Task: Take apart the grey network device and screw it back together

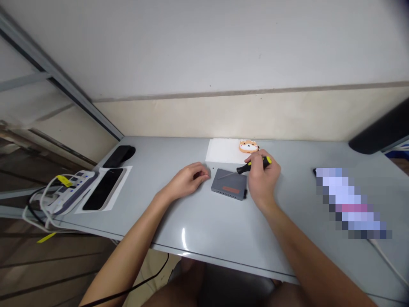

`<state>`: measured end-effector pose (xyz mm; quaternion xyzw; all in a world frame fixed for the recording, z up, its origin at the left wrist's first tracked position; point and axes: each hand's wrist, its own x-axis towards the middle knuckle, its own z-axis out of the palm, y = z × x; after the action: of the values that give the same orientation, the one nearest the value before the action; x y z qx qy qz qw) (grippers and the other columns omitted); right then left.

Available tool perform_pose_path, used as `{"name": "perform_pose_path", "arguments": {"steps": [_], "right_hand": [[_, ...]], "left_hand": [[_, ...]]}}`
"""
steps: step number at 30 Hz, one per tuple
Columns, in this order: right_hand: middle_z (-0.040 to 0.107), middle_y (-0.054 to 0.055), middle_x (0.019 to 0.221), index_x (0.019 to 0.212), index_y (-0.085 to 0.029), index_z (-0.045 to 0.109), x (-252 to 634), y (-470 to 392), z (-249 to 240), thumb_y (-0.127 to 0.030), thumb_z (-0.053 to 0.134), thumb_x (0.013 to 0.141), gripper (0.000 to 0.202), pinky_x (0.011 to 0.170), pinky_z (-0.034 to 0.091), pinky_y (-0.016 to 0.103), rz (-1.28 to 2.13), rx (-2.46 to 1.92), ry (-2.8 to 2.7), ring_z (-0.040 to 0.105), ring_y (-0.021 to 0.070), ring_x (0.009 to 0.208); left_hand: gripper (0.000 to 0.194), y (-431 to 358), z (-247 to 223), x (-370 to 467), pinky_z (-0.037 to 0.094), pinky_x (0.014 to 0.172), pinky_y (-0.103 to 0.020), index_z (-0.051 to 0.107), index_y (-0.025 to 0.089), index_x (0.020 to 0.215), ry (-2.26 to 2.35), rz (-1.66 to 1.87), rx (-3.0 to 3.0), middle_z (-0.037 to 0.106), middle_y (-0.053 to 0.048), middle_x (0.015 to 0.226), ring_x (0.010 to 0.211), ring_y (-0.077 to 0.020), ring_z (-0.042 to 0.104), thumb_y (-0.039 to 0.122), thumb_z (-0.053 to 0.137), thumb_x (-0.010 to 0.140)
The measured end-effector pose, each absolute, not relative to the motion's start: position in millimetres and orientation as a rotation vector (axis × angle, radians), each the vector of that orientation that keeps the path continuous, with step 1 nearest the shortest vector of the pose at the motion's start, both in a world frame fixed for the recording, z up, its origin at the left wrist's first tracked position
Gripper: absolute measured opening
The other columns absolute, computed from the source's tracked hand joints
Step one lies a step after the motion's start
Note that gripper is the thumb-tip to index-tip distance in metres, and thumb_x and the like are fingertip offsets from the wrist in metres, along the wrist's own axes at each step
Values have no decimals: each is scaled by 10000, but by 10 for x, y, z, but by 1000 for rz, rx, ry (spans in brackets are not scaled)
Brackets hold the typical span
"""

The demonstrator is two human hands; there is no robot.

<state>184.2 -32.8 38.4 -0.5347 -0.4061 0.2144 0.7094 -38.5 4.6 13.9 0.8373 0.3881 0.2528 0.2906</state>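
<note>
Gripping a black-and-yellow screwdriver (243, 169), the right hand (264, 179) slants it across a flat dark-grey box (229, 183) on the grey tabletop (204, 221), likely screw work needing steadying from the loosely curled left hand (189, 181), contents unclear.

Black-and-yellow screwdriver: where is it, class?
Right of centre in the head view, the screwdriver is in the right hand, pointing over the flat grey box.

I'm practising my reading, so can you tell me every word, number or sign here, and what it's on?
No text can be read here.
Reddish label on the dark grey vented box: too small and blurred.
Yellow tag by the power strip: too small.
Screwdriver: any marking is too small.
Pixelated device: covered by blocks, so nothing readable.
</note>
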Motion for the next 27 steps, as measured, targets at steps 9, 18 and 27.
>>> {"name": "perform_pose_path", "arguments": {"steps": [9,18,27], "right_hand": [[520,-24,602,561,-230,555,1945,-239,326,-353,525,726,209,602,412,295,516,-1258,-740,514,148,625],[453,-39,646,589,-223,496,1968,-173,396,-237,547,769,188,574,343,259,773,-1321,-341,422,122,643],[357,-53,610,613,-234,480,2019,-145,419,-267,550,818,219,462,254,266,811,-1356,-237,290,110,536]], "left_hand": [[170,158,64,-159,525,864,-372,598,217,926,1010,796,2361,705,-71,980,929,-224,630,225,489,1055],[238,322,60,-167,561,843,-376,634,216,993,1009,536,2631,695,-83,1015,985,-250,651,248,422,1096],[237,428,75,-157,552,851,-367,630,204,971,966,408,2714,666,-81,991,1003,-250,640,158,420,1072]]}}
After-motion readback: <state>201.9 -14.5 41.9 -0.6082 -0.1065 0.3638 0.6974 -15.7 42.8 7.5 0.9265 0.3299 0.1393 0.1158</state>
